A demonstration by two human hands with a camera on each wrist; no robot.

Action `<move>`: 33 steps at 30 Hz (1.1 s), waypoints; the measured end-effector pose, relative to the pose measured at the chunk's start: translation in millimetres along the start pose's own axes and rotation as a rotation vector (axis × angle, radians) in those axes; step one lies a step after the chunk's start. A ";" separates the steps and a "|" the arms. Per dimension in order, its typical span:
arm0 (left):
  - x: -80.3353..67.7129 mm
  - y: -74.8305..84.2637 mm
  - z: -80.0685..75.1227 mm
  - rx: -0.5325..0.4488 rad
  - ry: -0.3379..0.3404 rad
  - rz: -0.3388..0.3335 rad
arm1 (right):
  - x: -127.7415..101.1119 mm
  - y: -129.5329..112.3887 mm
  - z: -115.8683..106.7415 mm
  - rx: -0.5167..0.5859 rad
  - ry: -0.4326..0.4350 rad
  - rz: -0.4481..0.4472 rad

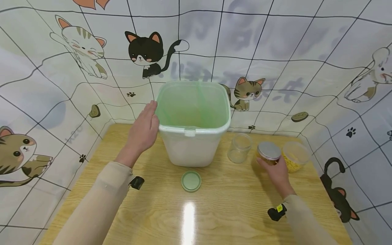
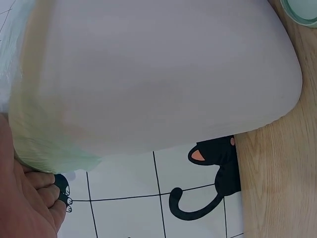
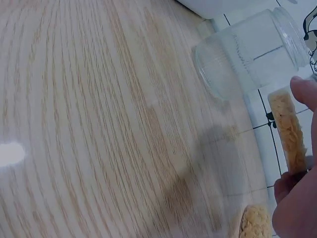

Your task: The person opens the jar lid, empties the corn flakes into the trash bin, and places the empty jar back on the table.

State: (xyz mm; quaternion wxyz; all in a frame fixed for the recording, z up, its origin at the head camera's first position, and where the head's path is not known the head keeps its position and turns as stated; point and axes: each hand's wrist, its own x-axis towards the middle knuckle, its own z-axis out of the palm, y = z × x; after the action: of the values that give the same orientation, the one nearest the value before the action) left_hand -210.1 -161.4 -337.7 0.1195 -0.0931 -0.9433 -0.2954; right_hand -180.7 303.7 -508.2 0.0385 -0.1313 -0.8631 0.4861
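My left hand [image 1: 143, 127] rests along the left side of a white bin [image 1: 193, 148], near its rim, fingers straight. A thin green plastic bag [image 1: 214, 105] lines the bin and folds over the rim; in the left wrist view its edge [image 2: 54, 153] hangs beside my fingers. With my right hand [image 1: 278, 173] I grip a jar [image 1: 268, 150] with a silver lid. Pale yellow flaky contents show through the jar's wall [image 3: 289, 131] in the right wrist view, and a shadow falls on the table below it.
A lidless clear glass jar [image 1: 240, 151] stands between the bin and the gripped jar. To the right is a clear container [image 1: 295, 154] with yellow pieces inside. A round green lid [image 1: 191, 181] lies in front of the bin on the wooden table [image 1: 232, 211]. Cat-print walls enclose the table.
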 end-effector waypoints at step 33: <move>-48.2 -91.6 14.1 0.059 -0.053 -0.107 | -22.8 25.2 1.2 -0.154 -0.308 -0.208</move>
State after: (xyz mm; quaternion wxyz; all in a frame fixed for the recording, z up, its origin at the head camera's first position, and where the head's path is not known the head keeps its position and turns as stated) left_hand -189.1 -232.3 -411.5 0.0815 -0.0469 -0.9580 -0.2708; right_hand -154.3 309.1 -528.8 -0.0542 0.0319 -0.9024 0.4263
